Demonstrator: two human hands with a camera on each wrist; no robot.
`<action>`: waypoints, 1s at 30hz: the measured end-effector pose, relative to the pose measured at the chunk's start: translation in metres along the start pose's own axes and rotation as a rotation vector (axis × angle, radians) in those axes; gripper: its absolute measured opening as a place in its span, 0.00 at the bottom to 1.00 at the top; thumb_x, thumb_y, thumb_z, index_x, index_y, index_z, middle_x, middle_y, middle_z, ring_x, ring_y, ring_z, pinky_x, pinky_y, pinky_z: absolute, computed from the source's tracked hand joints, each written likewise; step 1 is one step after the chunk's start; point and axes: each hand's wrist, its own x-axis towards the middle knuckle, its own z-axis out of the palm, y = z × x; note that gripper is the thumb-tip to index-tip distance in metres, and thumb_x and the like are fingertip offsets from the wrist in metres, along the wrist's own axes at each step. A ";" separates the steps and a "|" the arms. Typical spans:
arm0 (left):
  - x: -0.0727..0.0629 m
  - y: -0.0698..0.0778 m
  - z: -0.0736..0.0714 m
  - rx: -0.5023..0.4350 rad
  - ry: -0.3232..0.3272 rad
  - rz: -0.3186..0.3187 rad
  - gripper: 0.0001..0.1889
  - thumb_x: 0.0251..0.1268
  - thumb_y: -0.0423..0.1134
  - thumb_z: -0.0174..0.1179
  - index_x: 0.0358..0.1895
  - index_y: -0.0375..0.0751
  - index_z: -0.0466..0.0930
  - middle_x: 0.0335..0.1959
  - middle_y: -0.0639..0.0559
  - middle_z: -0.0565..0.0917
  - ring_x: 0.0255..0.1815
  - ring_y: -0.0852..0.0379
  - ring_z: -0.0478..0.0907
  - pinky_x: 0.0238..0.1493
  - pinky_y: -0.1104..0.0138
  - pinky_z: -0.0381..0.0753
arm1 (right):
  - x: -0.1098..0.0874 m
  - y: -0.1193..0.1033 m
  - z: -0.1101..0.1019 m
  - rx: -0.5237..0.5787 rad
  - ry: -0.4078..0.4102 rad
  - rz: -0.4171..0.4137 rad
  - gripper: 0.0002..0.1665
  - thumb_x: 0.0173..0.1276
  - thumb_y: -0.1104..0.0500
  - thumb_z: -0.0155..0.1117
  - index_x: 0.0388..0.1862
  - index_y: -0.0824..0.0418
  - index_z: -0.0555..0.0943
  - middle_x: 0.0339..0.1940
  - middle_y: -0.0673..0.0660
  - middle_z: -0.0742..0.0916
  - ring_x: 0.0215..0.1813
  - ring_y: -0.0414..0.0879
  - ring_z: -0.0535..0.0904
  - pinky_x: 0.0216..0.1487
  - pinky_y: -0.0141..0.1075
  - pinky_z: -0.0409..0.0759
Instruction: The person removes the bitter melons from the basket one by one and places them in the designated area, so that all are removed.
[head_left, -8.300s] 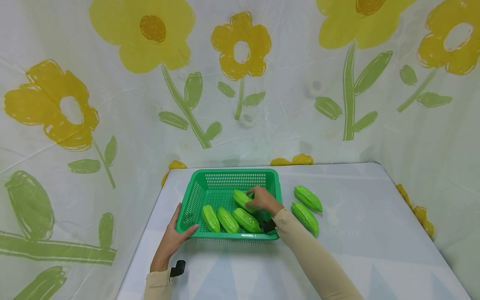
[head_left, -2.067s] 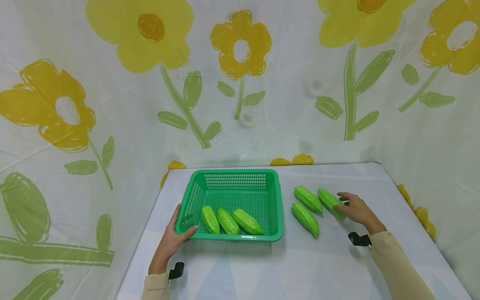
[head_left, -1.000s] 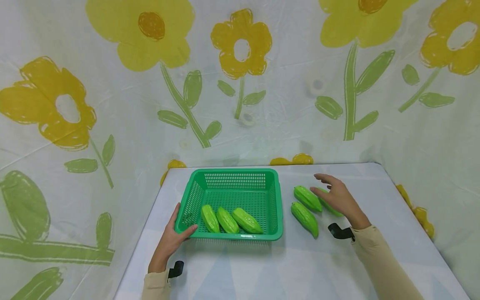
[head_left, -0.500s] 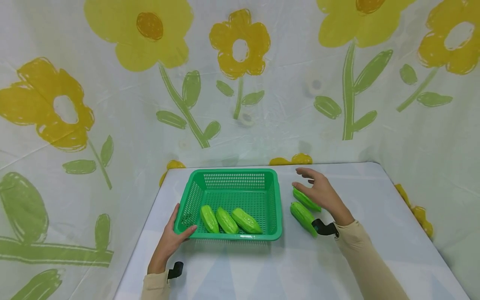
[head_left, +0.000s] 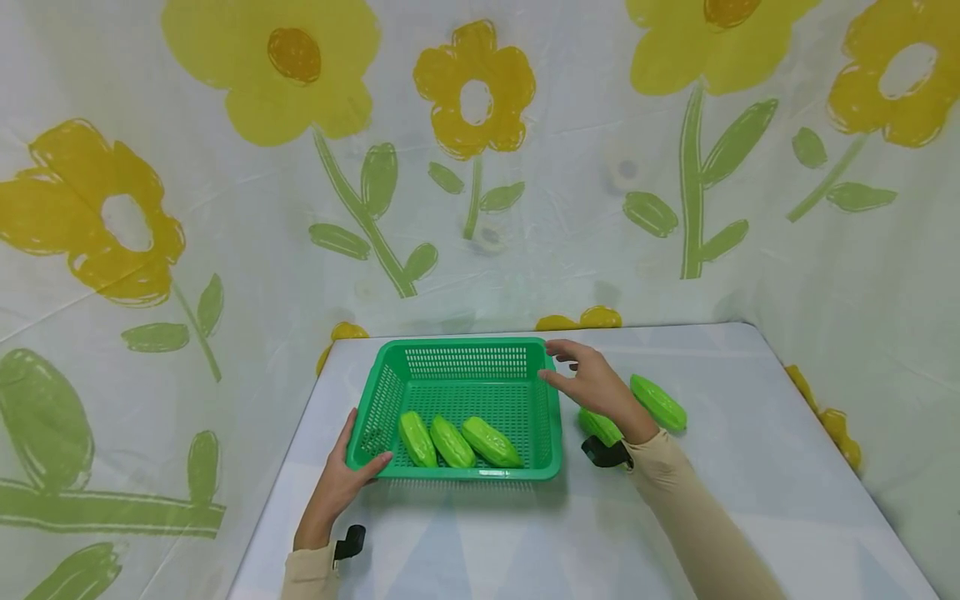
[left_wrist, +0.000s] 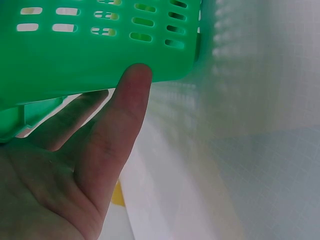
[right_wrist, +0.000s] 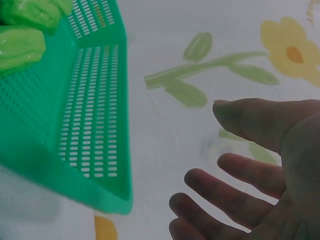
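In the head view, three light-green bitter melons [head_left: 453, 442] lie along the near side of a green plastic basket [head_left: 477, 473]. My left hand [head_left: 339, 483] holds the basket's near left corner, thumb at the front rim and fingers along the left side. The left wrist view shows the thumb [left_wrist: 117, 130] against the basket wall. My right hand [head_left: 596, 385] hovers by the basket's right rim, fingers spread and holding nothing; the right wrist view shows a gap to the basket. On the table are a bitter melon [head_left: 658, 402] and another one [head_left: 598, 427], partly hidden by my right arm.
The basket stands on a pale table [head_left: 750, 467] near its back edge. A white cloth with yellow flowers [head_left: 474, 102] hangs behind and at both sides. A small black device [head_left: 606, 452] is strapped at my right wrist, and a black device [head_left: 350, 542] at my left.
My right hand, earlier in the basket on a bitter melon, later lets one go on the table at the right, then moves left to the basket's right rim. My left hand stays put.
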 end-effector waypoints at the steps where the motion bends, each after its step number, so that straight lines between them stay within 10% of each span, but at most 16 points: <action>1: 0.000 0.000 0.000 0.001 0.001 0.002 0.59 0.66 0.51 0.70 0.86 0.60 0.31 0.87 0.37 0.41 0.82 0.32 0.54 0.64 0.41 0.80 | 0.003 0.000 0.003 -0.004 -0.006 0.001 0.34 0.74 0.53 0.67 0.74 0.65 0.72 0.71 0.66 0.80 0.71 0.65 0.76 0.72 0.60 0.75; 30: -0.001 0.001 0.000 0.006 0.005 0.011 0.58 0.67 0.51 0.69 0.86 0.60 0.31 0.87 0.37 0.41 0.83 0.29 0.52 0.62 0.42 0.82 | 0.042 -0.001 0.077 -0.108 -0.227 0.027 0.32 0.73 0.57 0.69 0.71 0.68 0.75 0.64 0.69 0.84 0.64 0.61 0.82 0.60 0.54 0.83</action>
